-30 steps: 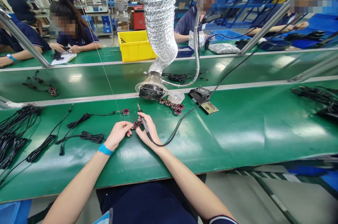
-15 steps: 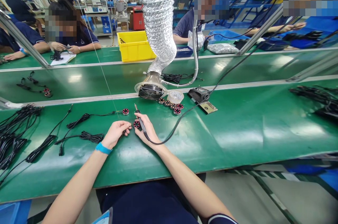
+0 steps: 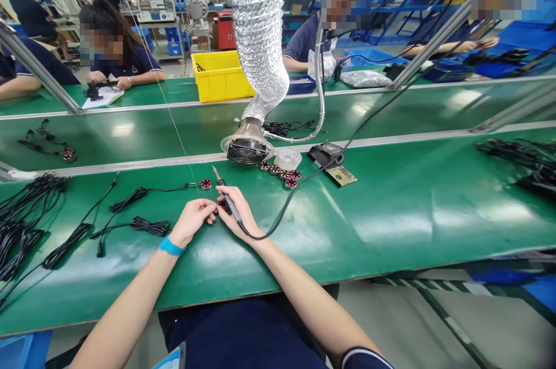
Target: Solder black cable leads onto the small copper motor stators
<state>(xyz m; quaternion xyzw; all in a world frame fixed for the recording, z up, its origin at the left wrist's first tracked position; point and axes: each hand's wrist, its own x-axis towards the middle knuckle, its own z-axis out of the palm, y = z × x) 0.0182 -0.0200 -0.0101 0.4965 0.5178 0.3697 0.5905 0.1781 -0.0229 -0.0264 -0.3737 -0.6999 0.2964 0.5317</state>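
My right hand is wrapped round a soldering iron, its tip pointing up and away from me. A small motor stator, ring-shaped with red and black windings, sits partly hidden at the thumb of this hand. My left hand, with a blue band at the wrist, pinches at the stator's left side; a dark bit shows under the fingers, too small to name. Beyond the hands another stator lies joined to a black cable. A coiled black cable lies left of my left hand.
Several stators lie by a tape roll and a soldering iron stand. A fume duct with a fan hangs low ahead. Cable bundles cover the left end. A thin wire hangs down. Co-workers sit opposite.
My left hand drew slightly away from the stator, then came back against it. The soldering iron's tip has shifted a little to the left, and the right hand now covers more of the stator.
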